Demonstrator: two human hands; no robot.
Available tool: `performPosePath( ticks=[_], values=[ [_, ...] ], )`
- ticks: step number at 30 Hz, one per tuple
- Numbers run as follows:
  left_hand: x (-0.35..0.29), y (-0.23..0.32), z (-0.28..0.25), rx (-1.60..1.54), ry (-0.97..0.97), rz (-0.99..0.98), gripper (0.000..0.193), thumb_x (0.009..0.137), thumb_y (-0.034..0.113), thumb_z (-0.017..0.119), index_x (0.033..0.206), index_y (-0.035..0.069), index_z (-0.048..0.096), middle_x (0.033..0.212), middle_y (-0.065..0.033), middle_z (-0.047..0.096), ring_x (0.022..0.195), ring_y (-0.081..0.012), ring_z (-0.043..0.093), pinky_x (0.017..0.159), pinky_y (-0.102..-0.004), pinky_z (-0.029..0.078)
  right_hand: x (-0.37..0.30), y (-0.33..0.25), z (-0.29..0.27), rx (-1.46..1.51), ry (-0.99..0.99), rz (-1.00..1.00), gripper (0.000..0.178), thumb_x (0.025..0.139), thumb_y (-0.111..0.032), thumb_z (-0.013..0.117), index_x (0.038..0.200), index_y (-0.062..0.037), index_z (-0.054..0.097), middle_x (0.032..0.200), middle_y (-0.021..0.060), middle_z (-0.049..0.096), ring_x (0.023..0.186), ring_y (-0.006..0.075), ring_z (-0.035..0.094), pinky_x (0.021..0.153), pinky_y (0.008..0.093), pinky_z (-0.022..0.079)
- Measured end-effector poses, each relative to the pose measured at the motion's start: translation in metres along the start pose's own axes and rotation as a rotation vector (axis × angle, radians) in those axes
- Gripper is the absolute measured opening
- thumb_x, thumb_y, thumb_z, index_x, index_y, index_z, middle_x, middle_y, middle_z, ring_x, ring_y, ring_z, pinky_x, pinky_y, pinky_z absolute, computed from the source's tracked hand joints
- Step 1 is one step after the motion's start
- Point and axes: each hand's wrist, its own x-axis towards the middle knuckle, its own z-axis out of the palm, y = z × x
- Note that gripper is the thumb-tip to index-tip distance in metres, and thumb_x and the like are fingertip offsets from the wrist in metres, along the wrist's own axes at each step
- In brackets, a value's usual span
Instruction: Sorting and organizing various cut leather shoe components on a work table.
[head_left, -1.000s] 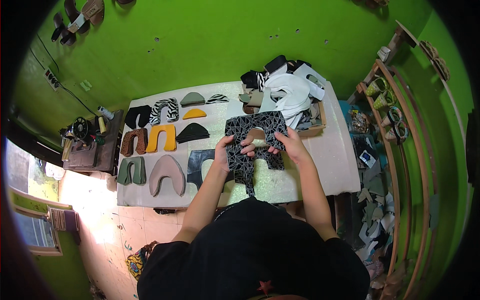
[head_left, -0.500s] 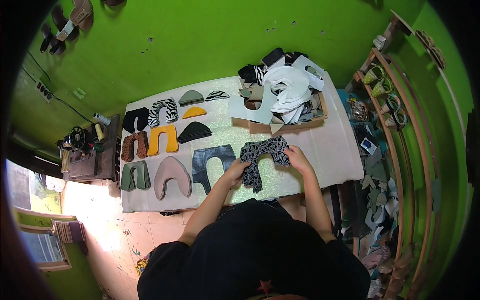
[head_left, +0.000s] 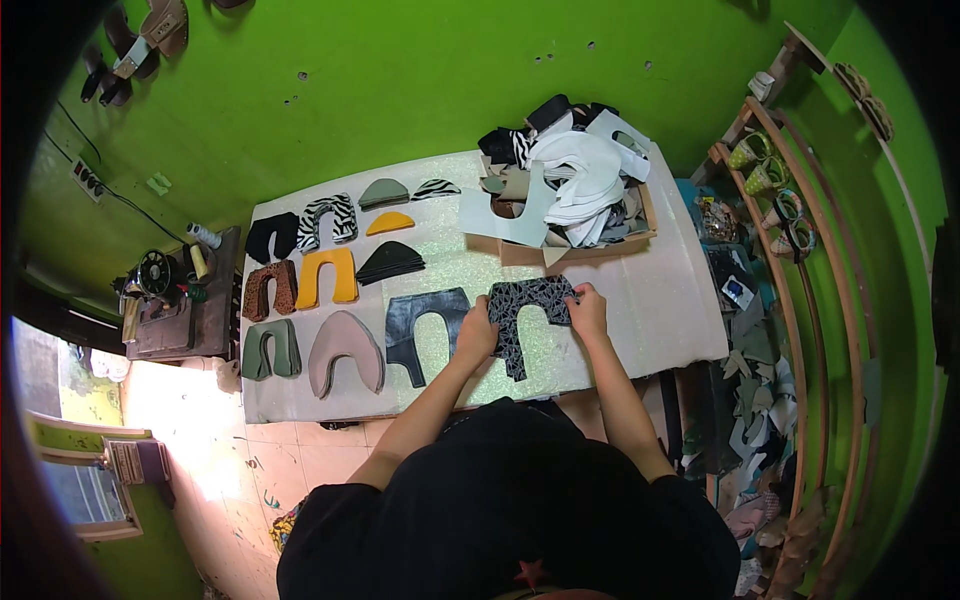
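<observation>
Between my hands is a black-and-grey patterned U-shaped shoe upper piece (head_left: 518, 300), its opening toward me. My left hand (head_left: 478, 332) is closed on its left edge, and my right hand (head_left: 588, 312) pinches its right edge. It lies flat on or just above the white-covered table (head_left: 640, 335); I cannot tell which. Immediately left of it lies a plain black U-shaped upper piece (head_left: 405, 325), partly behind my left hand. Farther left are stacks of pink (head_left: 325, 365) and green (head_left: 284, 360) U-shaped pieces.
Yellow (head_left: 342, 275), brown spotted (head_left: 283, 285) and zebra-striped (head_left: 340, 215) U-shaped stacks lie behind, with half-moon pieces (head_left: 390, 260) beside them. A cardboard box (head_left: 600, 247) overflows with cut scraps at the back. A sewing machine (head_left: 157, 275) stands left, a wooden shoe rack (head_left: 790, 300) right.
The patterned piece has straightened and sits flatter, slightly lower at its top edge. My left hand has shifted up along its left edge; my right hand has moved slightly down.
</observation>
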Motion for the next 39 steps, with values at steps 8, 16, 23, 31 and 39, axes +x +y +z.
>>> performPosePath(
  ticks=[8,16,23,31,39],
  values=[
    [-0.006,0.002,0.004,0.118,-0.040,-0.005,0.044,0.076,0.005,0.058,0.117,0.009,0.044,0.100,-0.0210,0.052,0.091,-0.0378,0.055,0.075,-0.0436,0.046,-0.016,0.001,0.000,-0.006,0.032,-0.071,0.031,0.073,-0.013,0.067,0.096,-0.0002,0.051,0.085,0.0187,0.058,0.080,0.0341,0.057,0.070,0.0390,0.045],
    [-0.003,0.028,0.016,0.478,-0.055,0.100,0.049,0.071,0.012,0.062,0.117,0.011,0.047,0.117,-0.0143,0.044,0.112,-0.0299,0.043,0.080,-0.0404,0.043,-0.022,-0.015,-0.007,-0.230,-0.059,-0.073,0.038,0.074,-0.014,0.063,0.108,-0.0045,0.050,0.121,0.0147,0.042,0.112,0.0326,0.041,0.090,0.0423,0.036],
    [0.003,0.023,0.043,0.464,-0.105,0.346,0.073,0.076,0.032,0.060,0.136,0.011,0.026,0.145,-0.0130,0.015,0.133,-0.0340,0.013,0.103,-0.0567,0.015,-0.019,-0.004,0.014,-0.287,-0.232,-0.359,0.062,0.081,-0.027,0.057,0.133,-0.0060,0.031,0.142,0.0153,0.020,0.132,0.0346,0.018,0.104,0.0513,0.018],
    [0.007,0.015,0.051,0.512,-0.119,0.329,0.074,0.078,0.039,0.055,0.139,0.014,0.021,0.146,-0.0131,0.012,0.134,-0.0348,0.011,0.103,-0.0570,0.012,-0.016,0.008,0.017,-0.325,-0.322,-0.408,0.073,0.080,-0.045,0.053,0.137,-0.0076,0.025,0.145,0.0166,0.011,0.134,0.0360,0.008,0.105,0.0543,0.010],
    [0.027,0.046,0.034,0.183,0.087,0.282,0.035,0.071,0.019,0.062,0.104,0.008,0.058,0.116,-0.0168,0.046,0.110,-0.0367,0.038,0.092,-0.0457,0.033,-0.005,0.007,-0.017,0.104,-0.109,-0.568,0.031,0.077,-0.020,0.059,0.103,-0.0043,0.054,0.120,0.0168,0.043,0.115,0.0357,0.036,0.097,0.0438,0.028]
  ],
)
